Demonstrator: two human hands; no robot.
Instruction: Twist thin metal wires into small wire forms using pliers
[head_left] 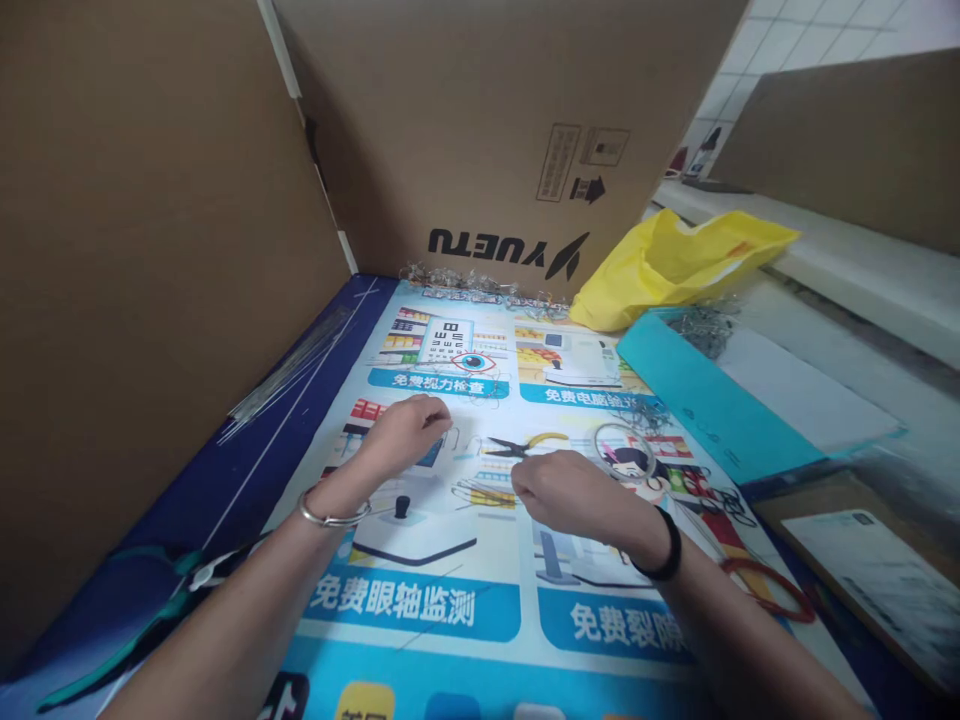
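Note:
My left hand (405, 432) rests knuckles-up on a printed poster (420, 600), fingers curled and pinched near a thin bent wire (454, 436). A silver bangle circles that wrist. My right hand (566, 492), with a black band on its wrist, is also closed, its fingers pinched over thin wire pieces (480, 492) lying on the poster. What either hand grips is too fine to name. Yellow-handled pliers (525, 445) lie just beyond my right hand. A roll of clear tape (626, 448) sits to their right.
Cardboard walls (150, 250) stand at the left and back. Straight wires (289, 370) lie along the left edge; green-handled pliers (161, 600) near my left forearm. A yellow bag (675, 265), teal sheet (697, 400), red ring (772, 590) and wire bits (480, 282) lie around.

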